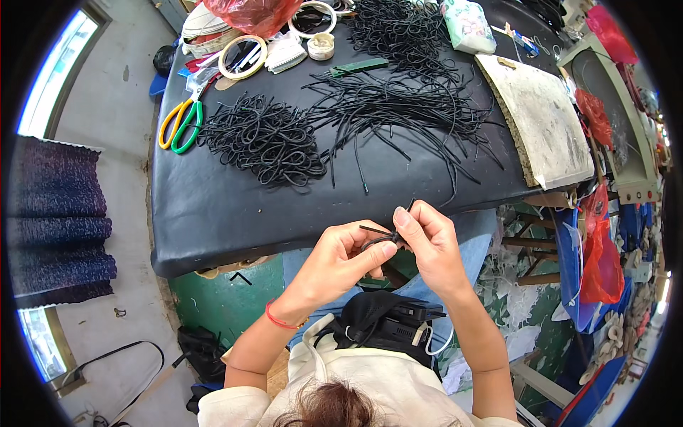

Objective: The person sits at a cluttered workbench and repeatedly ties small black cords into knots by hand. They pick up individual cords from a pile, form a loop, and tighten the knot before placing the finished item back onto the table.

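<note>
Just in front of the table's near edge, my two hands pinch a thin black cord (378, 240) between them. My left hand (346, 250) grips one side of it, thumb pressed on a small loop. At the other side, my right hand (431, 238) pinches the cord with thumb and forefinger, a short end poking up above. The cord's middle looks crossed or knotted, partly hidden by the fingers. On the table beyond lie a pile of looped black cords (265, 139) at left and a spread of straight loose black cords (405, 107) at centre.
The black-covered table (235, 220) also bears scissors with yellow and green handles (186, 128), a green tool (358, 67), a white ring (242, 57), a small round tub (321, 46) and a worn pale board (544, 121). More black cords (398, 32) are heaped at the back. Red plastic bags (601, 263) hang at right.
</note>
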`<state>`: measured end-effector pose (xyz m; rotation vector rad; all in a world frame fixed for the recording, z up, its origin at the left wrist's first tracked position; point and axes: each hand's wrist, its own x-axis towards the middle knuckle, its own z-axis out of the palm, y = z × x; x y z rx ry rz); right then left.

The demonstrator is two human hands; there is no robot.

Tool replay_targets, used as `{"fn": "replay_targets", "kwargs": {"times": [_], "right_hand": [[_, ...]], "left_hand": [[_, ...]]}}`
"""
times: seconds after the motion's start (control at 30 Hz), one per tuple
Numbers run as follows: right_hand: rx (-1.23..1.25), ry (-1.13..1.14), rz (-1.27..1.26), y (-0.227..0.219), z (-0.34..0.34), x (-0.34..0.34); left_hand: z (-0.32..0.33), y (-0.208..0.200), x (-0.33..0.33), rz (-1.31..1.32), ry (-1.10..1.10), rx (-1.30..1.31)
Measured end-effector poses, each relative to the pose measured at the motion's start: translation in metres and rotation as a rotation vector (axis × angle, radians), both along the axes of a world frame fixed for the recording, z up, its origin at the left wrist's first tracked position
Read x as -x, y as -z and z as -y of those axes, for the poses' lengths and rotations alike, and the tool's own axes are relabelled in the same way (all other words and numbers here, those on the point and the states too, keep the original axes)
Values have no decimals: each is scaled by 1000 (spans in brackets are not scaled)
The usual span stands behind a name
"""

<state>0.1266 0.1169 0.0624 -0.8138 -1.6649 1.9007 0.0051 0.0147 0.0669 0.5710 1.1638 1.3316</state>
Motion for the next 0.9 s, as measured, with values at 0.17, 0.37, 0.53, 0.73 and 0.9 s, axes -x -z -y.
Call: {"fn": "replay_targets", "kwargs": {"times": [0.17,0.37,0.53,0.73,0.9], "right_hand": [[88,85,39,5,-2,4],[139,60,80,2,-10,9],[135,-95,171,-3,-16,-8],[179,-106,42,-10,-3,-9],[38,-77,44,-3,6,-12]], "left_hand": [[9,11,-20,-286,-130,-56],[6,11,1,-100,-110,-51],[5,17,18,-115,0,-31],[2,21,8,-165,-111,-101],[1,17,-3,-162,-205,-59]]}}
